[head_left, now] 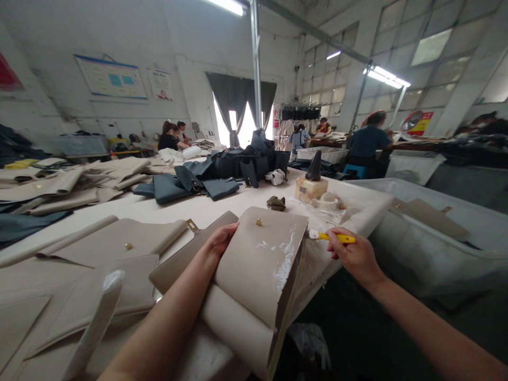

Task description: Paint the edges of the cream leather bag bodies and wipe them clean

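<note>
A beige leather bag piece (246, 259) with a small gold clasp lies at the table's front, its near part curled over. White glue (283, 264) is smeared along its right side. My left hand (222, 239) grips the piece by its left edge, the fingertips partly hidden. In my right hand (351, 250) is a yellow-handled brush (337, 238), its white-coated bristles at the piece's right edge. Behind the left hand lies a beige flap (194, 243) with a gold metal fitting.
More beige pieces (99, 238) cover the table's left. Dark blue bags (238, 166) are heaped at the back. A glue-crusted block (311, 189) with a black cone stands beyond the brush. White bins (432, 233) stand at right. Several people work in the background.
</note>
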A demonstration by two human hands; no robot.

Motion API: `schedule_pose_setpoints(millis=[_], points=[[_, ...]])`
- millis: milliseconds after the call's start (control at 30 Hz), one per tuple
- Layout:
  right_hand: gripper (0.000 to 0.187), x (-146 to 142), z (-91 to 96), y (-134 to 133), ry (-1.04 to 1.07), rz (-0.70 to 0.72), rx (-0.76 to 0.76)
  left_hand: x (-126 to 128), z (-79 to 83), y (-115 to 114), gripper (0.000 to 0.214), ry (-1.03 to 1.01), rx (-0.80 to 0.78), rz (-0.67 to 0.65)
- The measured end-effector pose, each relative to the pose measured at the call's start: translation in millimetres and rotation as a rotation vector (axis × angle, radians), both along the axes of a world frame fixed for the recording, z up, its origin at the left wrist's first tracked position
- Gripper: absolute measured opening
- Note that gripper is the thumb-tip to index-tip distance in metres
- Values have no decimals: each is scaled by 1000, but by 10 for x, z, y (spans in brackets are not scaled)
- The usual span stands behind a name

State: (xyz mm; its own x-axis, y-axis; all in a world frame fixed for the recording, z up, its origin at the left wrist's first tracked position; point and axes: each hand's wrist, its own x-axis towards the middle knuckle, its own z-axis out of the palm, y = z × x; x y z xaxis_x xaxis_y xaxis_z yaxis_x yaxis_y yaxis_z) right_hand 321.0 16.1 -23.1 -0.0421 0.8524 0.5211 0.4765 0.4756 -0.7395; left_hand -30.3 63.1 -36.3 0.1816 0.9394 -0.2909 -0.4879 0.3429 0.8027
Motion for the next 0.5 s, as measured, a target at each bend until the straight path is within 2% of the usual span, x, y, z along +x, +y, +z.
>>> schedule_pose_setpoints(millis=[100, 167, 300, 433, 500], points=[[34, 56, 63, -75, 29, -94, 27, -13, 10, -4, 17, -39, -12, 3], [36, 98, 130, -21, 171, -174, -34, -19, 16, -2, 14, -57, -16, 1], [28, 103, 181, 313, 472, -240, -259, -12, 27, 5, 15, -35, -31, 12], [16, 45, 178, 629, 519, -226, -428, 13, 46, -1, 21, 20, -38, 38], [14, 30, 200, 698, 531, -218, -445, 19, 55, -4, 21, 30, -41, 30]])
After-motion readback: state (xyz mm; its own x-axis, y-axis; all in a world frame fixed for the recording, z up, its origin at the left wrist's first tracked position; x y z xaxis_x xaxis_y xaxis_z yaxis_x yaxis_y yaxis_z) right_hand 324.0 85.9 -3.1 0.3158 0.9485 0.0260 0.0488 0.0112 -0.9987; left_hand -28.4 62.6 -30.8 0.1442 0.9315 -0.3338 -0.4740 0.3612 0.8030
